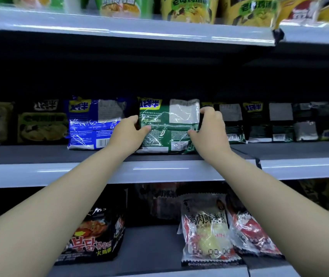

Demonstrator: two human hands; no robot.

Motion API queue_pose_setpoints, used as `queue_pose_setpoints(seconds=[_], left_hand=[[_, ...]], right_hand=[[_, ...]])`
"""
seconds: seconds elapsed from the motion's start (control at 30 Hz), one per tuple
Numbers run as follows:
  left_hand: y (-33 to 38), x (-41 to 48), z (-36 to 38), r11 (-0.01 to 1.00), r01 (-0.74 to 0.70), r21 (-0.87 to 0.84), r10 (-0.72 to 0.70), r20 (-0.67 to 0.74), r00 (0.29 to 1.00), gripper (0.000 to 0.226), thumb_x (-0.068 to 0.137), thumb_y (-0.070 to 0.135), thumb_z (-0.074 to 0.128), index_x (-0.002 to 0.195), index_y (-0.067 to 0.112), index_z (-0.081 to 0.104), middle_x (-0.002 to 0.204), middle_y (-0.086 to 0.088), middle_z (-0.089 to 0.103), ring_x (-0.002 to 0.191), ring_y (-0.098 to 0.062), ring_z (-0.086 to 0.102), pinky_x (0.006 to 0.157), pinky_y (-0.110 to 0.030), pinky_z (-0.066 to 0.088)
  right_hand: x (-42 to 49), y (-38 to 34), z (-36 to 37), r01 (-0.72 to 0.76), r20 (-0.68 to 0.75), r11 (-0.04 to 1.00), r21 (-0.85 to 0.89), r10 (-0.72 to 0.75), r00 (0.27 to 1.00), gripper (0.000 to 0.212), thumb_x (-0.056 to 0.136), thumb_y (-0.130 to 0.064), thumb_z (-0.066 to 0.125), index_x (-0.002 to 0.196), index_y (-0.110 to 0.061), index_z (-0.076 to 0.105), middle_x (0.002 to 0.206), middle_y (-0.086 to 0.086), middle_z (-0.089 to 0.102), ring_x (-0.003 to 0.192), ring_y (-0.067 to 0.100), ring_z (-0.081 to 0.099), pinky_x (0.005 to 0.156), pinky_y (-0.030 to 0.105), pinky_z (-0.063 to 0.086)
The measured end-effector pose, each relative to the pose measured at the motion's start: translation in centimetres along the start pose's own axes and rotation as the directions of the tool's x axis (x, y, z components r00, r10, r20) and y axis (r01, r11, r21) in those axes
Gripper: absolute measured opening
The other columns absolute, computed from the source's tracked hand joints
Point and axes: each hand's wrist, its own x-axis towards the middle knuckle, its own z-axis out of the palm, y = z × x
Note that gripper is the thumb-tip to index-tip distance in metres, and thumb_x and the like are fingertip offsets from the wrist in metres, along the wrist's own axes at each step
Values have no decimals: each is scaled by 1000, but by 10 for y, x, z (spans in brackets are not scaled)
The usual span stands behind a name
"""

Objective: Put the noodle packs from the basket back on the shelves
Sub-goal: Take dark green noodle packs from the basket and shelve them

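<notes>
On the middle shelf, a green noodle pack stands upright just beside a blue pack. The left hand and right hand grip its two side edges, fingers curled round them, thumbs on its front.

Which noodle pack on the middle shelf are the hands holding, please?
The green pack, gripped by the left hand and right hand; the blue pack beside it isn't.

A shop aisle – tiered shelves; rows of packaged noodles, barcodes showing
</notes>
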Motion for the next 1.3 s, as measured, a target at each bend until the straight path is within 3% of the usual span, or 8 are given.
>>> queue_pose_setpoints(seconds=[0.1,0.17,0.23,0.47,0.67,0.83,1.17,1.3], left_hand=[[5,-18,-9,990,-5,141,6,-2,1000,40,98,39,47,123,9,51,126,-11,54,108,-28,52,89,-37,42],[7,-39,-17,973,-60,223,59,13,998,57,99,38,45,147,10,33,148,-9,38,135,-24,36,107,-35,31],[4,-65,-22,939,-145,312,135,54,989,62,98,39,48,151,15,27,153,-6,31,141,-23,28,112,-36,27],[-26,-172,-39,781,-204,591,108,193,975,61,92,44,50,144,15,41,148,-13,41,132,-34,41,108,-47,34],[-64,-260,-63,667,-114,736,-186,313,931,66,98,50,38,154,26,12,161,-4,10,146,-26,15,117,-52,15],[-109,-308,-89,627,-36,778,-413,371,832,69,98,53,35,154,28,3,162,-3,-1,147,-26,7,116,-55,8],[-253,-374,-141,614,-90,784,-523,490,697,70,97,54,36,153,27,5,161,-6,5,147,-27,9,114,-59,6],[-322,-408,-154,627,-100,772,-599,561,572,72,97,56,34,154,26,-1,161,-5,-4,148,-27,3,115,-59,3]], right_hand=[[-20,-5,-3,228,56,961,-159,-222,973,59,95,-29,58,144,-12,31,139,9,36,128,27,33,98,29,32],[-35,-6,-6,344,157,926,-155,-321,934,62,95,-33,57,147,-13,30,147,8,33,136,26,27,108,31,26],[-53,-7,-8,405,246,904,-137,-365,898,65,94,-35,57,149,-16,28,153,9,27,141,26,20,114,35,21],[-141,-9,6,487,442,872,-51,-418,794,66,94,-38,56,150,-19,30,156,17,25,142,33,22,117,42,18],[-214,-20,43,491,610,871,19,-399,684,68,96,-42,52,153,-22,22,159,15,16,145,33,15,118,43,15],[-263,-44,84,489,709,869,80,-394,584,68,97,-44,50,154,-25,17,161,10,10,146,30,10,119,44,15],[-378,-106,214,395,875,914,87,-260,408,69,95,-44,51,153,-25,19,160,13,13,146,32,14,119,45,15],[-436,-128,269,352,921,933,72,-197,335,70,95,-44,52,153,-27,18,159,12,14,143,34,17,116,45,18]])
